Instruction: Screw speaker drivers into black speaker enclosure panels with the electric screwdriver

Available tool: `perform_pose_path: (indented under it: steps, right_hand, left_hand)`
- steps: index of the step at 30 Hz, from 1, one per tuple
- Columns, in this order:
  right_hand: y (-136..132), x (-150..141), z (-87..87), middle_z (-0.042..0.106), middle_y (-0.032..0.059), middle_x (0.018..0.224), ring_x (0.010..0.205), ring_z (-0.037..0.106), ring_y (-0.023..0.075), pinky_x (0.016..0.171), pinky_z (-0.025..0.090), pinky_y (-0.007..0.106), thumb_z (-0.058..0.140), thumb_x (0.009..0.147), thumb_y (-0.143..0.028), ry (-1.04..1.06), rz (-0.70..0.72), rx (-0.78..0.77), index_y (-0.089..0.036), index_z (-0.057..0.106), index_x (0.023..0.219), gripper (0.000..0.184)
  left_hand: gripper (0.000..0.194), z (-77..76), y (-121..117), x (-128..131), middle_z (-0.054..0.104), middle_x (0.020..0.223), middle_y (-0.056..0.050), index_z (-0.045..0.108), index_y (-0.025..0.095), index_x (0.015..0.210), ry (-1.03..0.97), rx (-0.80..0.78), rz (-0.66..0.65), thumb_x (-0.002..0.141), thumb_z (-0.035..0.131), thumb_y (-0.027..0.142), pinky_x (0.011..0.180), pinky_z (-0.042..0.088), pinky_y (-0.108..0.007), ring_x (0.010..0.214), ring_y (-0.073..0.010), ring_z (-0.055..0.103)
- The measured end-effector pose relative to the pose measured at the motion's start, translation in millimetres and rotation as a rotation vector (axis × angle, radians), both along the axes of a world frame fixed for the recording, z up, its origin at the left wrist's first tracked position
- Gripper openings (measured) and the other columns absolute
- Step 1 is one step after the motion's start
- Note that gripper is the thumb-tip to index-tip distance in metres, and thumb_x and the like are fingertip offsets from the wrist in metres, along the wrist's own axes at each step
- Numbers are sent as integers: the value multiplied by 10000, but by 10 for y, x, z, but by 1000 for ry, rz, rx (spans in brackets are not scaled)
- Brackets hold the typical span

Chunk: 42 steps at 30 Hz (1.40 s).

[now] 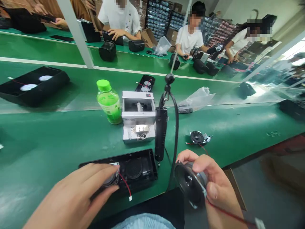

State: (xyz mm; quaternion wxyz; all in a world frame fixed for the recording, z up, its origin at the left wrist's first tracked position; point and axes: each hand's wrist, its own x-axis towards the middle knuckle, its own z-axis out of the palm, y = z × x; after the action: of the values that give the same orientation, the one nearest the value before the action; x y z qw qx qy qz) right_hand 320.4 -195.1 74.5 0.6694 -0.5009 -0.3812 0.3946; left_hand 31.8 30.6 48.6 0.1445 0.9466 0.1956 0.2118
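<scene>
round black speaker (190,184), red wire (225,212) trailing

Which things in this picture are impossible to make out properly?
All in the head view:
Left speaker: mostly hidden by the left hand.
Housing: left part behind that hand.
Plug below the right hand: blurred, at the bottom edge.
Bottle: label print too small.
Black case: cut off by the right edge.
Workers: faces pixelated.

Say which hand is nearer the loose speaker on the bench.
Right. The right hand is just this side of the loose speaker; the left hand is farther left, at the black casing.
</scene>
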Motion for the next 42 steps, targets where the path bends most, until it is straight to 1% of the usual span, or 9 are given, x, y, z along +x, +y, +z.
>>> perform_pose_path:
  steps: [3, 6, 8, 10, 13, 17, 25, 34, 42]
  right_hand:
    - [80, -282, 171, 648, 65, 1397, 1065, 722, 223, 882, 631, 353, 705, 994, -380, -321, 140, -91, -385, 711, 1229, 235]
    - [232, -440, 245, 641, 83, 1412, 1209, 690, 252, 1046, 595, 380, 717, 933, -187, -757, 212, -70, -351, 623, 1386, 490]
    - [360, -485, 226, 639, 91, 1400, 1274, 657, 259, 1062, 586, 373, 684, 933, -170, -804, 182, -51, -318, 560, 1458, 560]
    - [482, -499, 172, 631, 72, 1374, 1263, 643, 223, 1049, 579, 348, 606, 998, -197, -744, 201, -57, -326, 554, 1478, 500]
    - [615, -503, 85, 602, 36, 1302, 1126, 648, 160, 955, 584, 302, 535, 1072, -263, -615, 252, -139, -380, 606, 1438, 390]
    - [686, -532, 31, 559, 7, 1342, 1003, 669, 132, 850, 631, 283, 683, 970, -211, -458, 334, -367, -467, 556, 1441, 550]
    - [831, -545, 24, 702, 8, 1080, 896, 694, 197, 783, 623, 383, 717, 898, -234, -1119, 212, -496, -304, 604, 1305, 428]
    - [1071, -553, -43, 765, 29, 958, 857, 734, 330, 680, 546, 478, 841, 902, -424, -1476, 457, -569, -243, 699, 1204, 380]
    - [1072, -509, -98, 762, -4, 1004, 891, 727, 280, 715, 550, 465, 750, 966, -530, -1534, 513, -570, -267, 641, 1284, 426]
  left_hand:
    - [226, 59, -26, 6, 793, 1181, 0, 719, 292, 1244, 68, 2, -77, 1095, 578, 384, 884, 553, -364, 1005, -219, 730]
    - [219, 95, 11, 9, 782, 1195, -7, 706, 279, 1249, 127, -13, -138, 1084, 570, 232, 852, 509, -391, 991, -233, 690]
    - [251, 111, 20, 66, 776, 1230, -5, 708, 283, 1259, 181, -21, -203, 1059, 599, 176, 825, 471, -401, 1001, -243, 673]
    - [221, 109, 8, 180, 779, 1206, -1, 727, 271, 1203, 238, -28, -259, 1029, 653, 156, 788, 432, -405, 971, -241, 661]
    - [62, 55, -10, 385, 759, 926, 12, 740, 230, 994, 271, -18, -310, 973, 755, 174, 694, 357, -399, 803, -218, 611]
    - [230, -82, 10, 476, 654, 723, 23, 650, 204, 757, 160, -11, -357, 928, 789, 137, 644, 279, -402, 699, -196, 542]
    - [205, -66, 49, 81, 753, 1121, -18, 728, 223, 975, 122, -144, -208, 1017, 586, 82, 786, 372, -414, 953, -236, 617]
    - [325, -28, 53, 7, 786, 1194, -84, 805, 222, 1072, 106, -24, -162, 1027, 504, 106, 835, 520, -438, 1018, -281, 719]
    - [495, -43, 160, -6, 814, 1160, -89, 806, 211, 1136, 98, 34, -237, 1106, 317, 139, 785, 534, -409, 951, -241, 767]
